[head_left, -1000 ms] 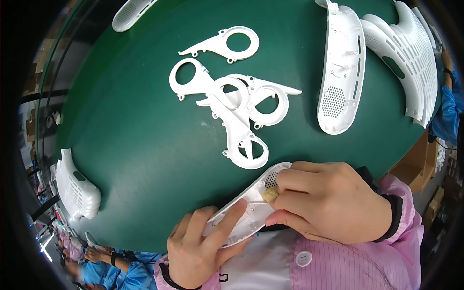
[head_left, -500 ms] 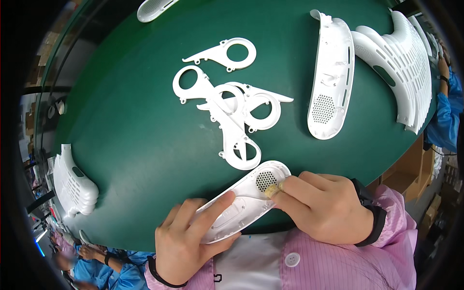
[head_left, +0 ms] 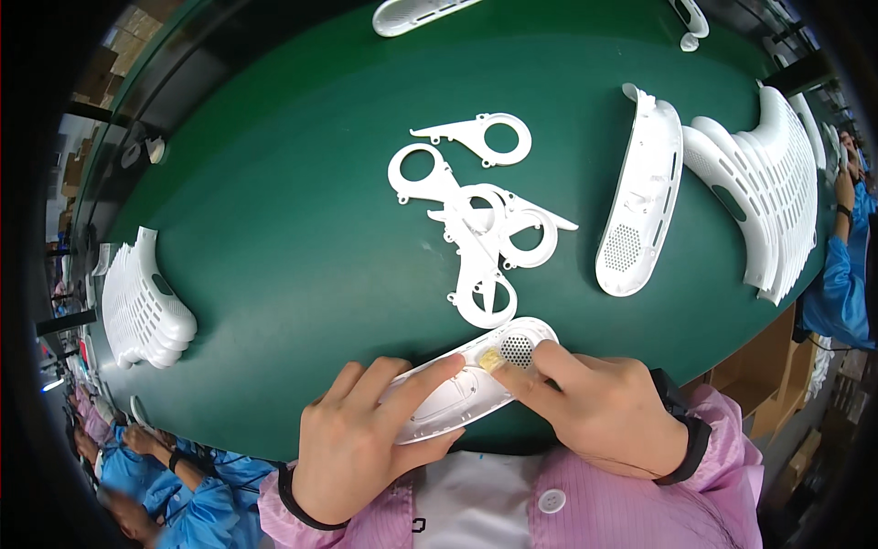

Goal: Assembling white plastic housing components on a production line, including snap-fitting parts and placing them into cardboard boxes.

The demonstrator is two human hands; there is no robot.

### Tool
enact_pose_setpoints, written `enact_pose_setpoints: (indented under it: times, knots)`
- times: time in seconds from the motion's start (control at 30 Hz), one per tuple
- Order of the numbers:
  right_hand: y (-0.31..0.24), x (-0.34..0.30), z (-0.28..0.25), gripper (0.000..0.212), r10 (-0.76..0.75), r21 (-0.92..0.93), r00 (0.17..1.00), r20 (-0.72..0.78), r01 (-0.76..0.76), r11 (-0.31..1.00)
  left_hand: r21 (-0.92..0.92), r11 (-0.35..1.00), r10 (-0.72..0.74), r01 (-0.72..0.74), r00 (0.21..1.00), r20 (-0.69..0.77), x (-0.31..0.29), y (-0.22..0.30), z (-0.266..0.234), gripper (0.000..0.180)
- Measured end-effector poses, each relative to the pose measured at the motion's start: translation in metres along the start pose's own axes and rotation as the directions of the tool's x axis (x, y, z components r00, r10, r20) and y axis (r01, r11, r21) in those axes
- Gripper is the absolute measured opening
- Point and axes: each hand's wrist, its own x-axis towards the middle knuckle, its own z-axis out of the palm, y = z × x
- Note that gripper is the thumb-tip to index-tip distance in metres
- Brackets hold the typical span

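My left hand (head_left: 361,448) is closed around the left part of a white plastic housing shell (head_left: 448,423), its thumb and fingers on opposite rims. The shell lies tilted with its hollow inside facing up. A round patch of small holes shows near its far right end. My right hand (head_left: 599,403) bends over that end, gripping it, with a fingertip pressed on the inner face. Something small, yellow and crumpled (head_left: 491,359) sits at this fingertip; whether it is wrapped on or pinched I cannot tell. Just beyond the shell lie several white ring-shaped brackets with pointed arms (head_left: 487,302), partly overlapping.
On the green table (head_left: 274,274), another white shell (head_left: 640,197) lies hollow side up at right, beside a nested stack of slotted shells (head_left: 764,197). A second stack (head_left: 146,306) stands at far left. People in blue work beyond both table sides.
My right fingertip and the yellow piece have moved left along the shell's inside, off the perforated patch. The view has shifted, so the table things appear lower and some farther right.
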Motion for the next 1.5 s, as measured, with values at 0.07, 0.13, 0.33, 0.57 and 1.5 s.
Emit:
enact_pose_setpoints:
  times: [0.07,0.13,0.33,0.57,1.5]
  knots:
    - [-0.002,0.005,-0.002,0.042,-0.026,0.022,0.999,0.022,0.025,0.999,-0.010,1.000,0.003,-0.003,1.000,-0.009,0.002,-0.001,0.001,0.065]
    - [-0.004,0.010,-0.006,0.040,-0.002,0.013,0.994,0.108,0.001,1.000,-0.007,1.000,0.020,-0.020,0.999,-0.030,0.003,-0.002,0.002,0.063]
    - [0.004,0.007,-0.024,0.032,-0.061,0.259,0.979,0.197,0.008,0.966,0.035,0.997,0.069,-0.069,0.998,-0.005,-0.012,-0.002,-0.001,0.062]
    - [0.028,0.013,-0.047,0.019,0.110,0.013,0.977,-0.181,-0.109,0.994,-0.120,0.987,-0.142,0.110,0.942,-0.305,0.018,-0.072,-0.089,0.051]
    - [0.031,0.016,-0.040,0.026,-0.120,-0.058,0.986,0.119,0.127,0.990,-0.060,0.989,0.123,-0.135,0.976,-0.181,0.393,-0.048,-0.031,0.048]
